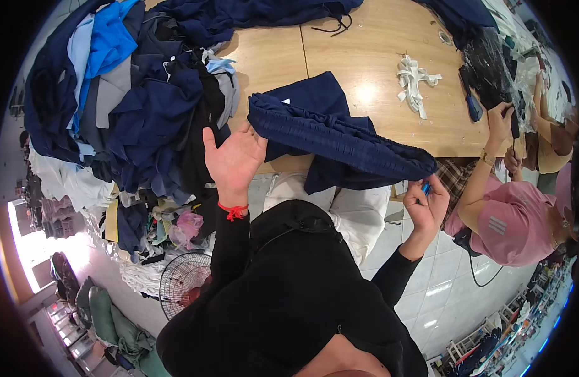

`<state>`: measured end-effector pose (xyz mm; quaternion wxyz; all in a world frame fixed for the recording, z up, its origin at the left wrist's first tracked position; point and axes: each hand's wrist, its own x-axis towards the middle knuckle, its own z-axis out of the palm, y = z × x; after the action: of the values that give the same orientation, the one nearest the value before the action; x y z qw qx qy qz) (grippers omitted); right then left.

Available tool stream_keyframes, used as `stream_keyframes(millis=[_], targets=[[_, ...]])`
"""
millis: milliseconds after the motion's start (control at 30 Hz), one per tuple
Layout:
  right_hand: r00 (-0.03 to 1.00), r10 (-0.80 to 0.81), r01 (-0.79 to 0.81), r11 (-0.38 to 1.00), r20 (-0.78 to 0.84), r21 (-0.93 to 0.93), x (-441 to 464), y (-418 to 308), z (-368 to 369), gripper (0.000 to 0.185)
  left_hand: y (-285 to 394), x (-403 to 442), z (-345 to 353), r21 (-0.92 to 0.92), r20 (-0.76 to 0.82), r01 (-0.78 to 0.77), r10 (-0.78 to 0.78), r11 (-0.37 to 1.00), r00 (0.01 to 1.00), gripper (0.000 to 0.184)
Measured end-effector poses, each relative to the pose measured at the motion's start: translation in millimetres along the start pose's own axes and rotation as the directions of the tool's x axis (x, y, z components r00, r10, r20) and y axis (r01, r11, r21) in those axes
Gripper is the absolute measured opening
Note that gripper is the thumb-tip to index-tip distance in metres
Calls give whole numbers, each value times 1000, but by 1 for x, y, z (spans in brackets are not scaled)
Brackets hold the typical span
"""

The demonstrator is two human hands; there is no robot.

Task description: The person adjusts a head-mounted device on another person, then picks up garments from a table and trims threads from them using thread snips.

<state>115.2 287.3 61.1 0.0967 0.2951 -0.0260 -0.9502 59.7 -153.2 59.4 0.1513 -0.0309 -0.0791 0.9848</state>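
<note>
A navy blue garment with a gathered elastic waistband, looking like shorts or trousers, spans between my hands, partly on the table edge and partly hanging above my lap. My left hand is palm up at the waistband's left end, thumb spread and fingers stretched out; the fingertips are partly hidden by the cloth. At the right end, my right hand has its fingers curled around a small blue object, whose kind I cannot make out. Its fingertips touch the waistband.
A heap of dark and blue clothes covers the table's left side. White elastic strips lie on the wooden table. At right, a person in a pink shirt handles dark cloth. A fan stands at lower left.
</note>
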Motion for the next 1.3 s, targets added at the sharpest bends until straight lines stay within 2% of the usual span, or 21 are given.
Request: stream_keyframes(millis=[100,200,300,400,500,600,800,900,1100,1200,1300], targets=[[996,-48,50,998,-68,25,-6,5,10,12,-1,-1,-3,-30,-19,-26,25,999,1000,117],[997,13,-13,1000,73,4,-11,6,10,10,-4,1,-7,-83,-26,-42,39,996,999,117],[1000,-8,8,1000,2,16,-17,11,17,10,4,0,-19,-38,26,-3,4,999,1000,117],[994,24,-27,999,109,27,-18,12,11,11,4,0,-17,-30,-7,11,-12,999,1000,117],[1000,-19,18,999,16,37,-20,14,15,12,6,-2,-26,-20,56,29,-28,999,998,111],[1000,-17,16,998,18,54,-21,18,23,14,1,-4,-21,-46,32,33,-32,998,999,116],[995,11,-16,998,103,55,-22,18,22,17,4,-5,-22,-52,24,11,-10,999,1000,115],[997,-14,10,998,76,55,-28,19,24,20,9,-4,-30,-63,94,28,-22,998,995,110],[998,-33,34,999,61,-11,-48,25,36,27,4,-4,-9,-112,74,2,6,994,997,107],[994,-54,53,998,91,16,-58,33,46,30,-2,-2,10,-84,119,-2,12,996,993,115],[993,-64,66,998,100,-20,-66,36,55,31,2,-5,16,-80,139,22,-11,997,990,104]])
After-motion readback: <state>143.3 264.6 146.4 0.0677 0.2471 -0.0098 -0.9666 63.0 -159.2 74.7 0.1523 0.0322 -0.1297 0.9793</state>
